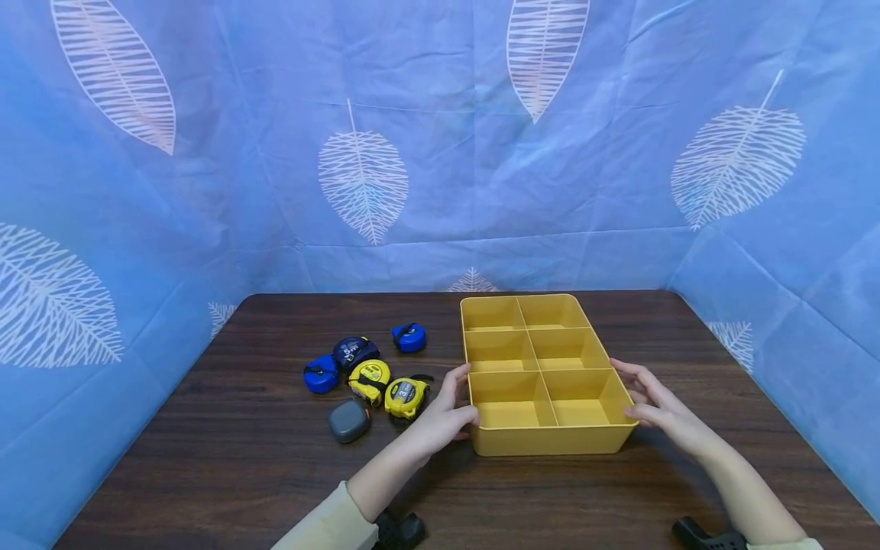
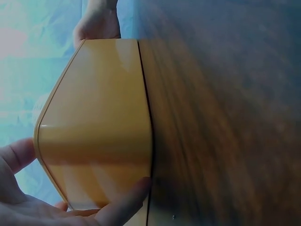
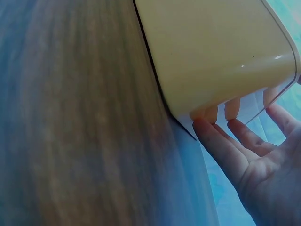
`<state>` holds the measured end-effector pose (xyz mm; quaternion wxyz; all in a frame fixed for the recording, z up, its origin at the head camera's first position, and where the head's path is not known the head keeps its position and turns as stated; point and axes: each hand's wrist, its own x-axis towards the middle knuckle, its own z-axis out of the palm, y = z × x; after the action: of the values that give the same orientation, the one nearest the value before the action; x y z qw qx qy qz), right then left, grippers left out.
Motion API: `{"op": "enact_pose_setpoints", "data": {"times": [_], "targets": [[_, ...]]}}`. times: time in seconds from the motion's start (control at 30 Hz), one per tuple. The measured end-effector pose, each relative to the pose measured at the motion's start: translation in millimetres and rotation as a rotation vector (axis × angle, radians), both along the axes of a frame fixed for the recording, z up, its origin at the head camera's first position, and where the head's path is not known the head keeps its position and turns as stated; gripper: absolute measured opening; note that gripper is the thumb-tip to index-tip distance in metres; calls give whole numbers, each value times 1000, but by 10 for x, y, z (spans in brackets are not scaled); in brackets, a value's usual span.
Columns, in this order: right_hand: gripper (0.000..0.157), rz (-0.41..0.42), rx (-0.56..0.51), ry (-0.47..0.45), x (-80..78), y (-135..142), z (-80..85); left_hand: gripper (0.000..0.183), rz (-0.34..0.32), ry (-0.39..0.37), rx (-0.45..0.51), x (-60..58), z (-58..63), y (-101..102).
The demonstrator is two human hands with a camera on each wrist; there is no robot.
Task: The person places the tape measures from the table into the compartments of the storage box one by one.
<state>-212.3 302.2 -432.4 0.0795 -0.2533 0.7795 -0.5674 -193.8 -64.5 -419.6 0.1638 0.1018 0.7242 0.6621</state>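
A yellow box [image 1: 543, 441] with two columns of open-topped compartments stands on the dark wooden table, its compartments bare. My left hand [image 1: 443, 412] touches its left wall near the front corner, thumb at the rim. On the opposite wall rests my right hand [image 1: 660, 409]; in the right wrist view its fingertips [image 3: 235, 127] press lightly on the shiny side, fingers mostly straight. Beside the left hand lie several tape measures: a yellow one [image 1: 406, 397], a second yellow one [image 1: 370, 380], a dark blue one [image 1: 355, 351], and two bright blue ones [image 1: 321, 373].
A dark grey rounded case [image 1: 349, 420] with an orange bit lies nearest the front of the tape group. Blue cloth [image 1: 440, 191] with white leaf prints hangs behind the table and along both sides. The wooden tabletop [image 1: 220, 458] extends left of the group.
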Motion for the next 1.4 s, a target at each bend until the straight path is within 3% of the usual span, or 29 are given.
{"op": "enact_pose_setpoints", "data": {"times": [0.47,0.7,0.87,1.07,1.4], "targets": [[65,4,5,-13,1,2,11,72,-14,87,-82,-78,40,-92],[64,-15,16,-24,-22,-9,-6,67,-72,152,-100,-140,47,-194],[64,-17,12,-30,-17,1,-18,63,-112,185,-169,-163,73,-253],[64,-16,3,-35,-12,4,-19,56,-130,223,-240,-161,140,-290],[64,-25,15,-34,-5,6,-21,50,-146,252,-254,-180,196,-354]]}}
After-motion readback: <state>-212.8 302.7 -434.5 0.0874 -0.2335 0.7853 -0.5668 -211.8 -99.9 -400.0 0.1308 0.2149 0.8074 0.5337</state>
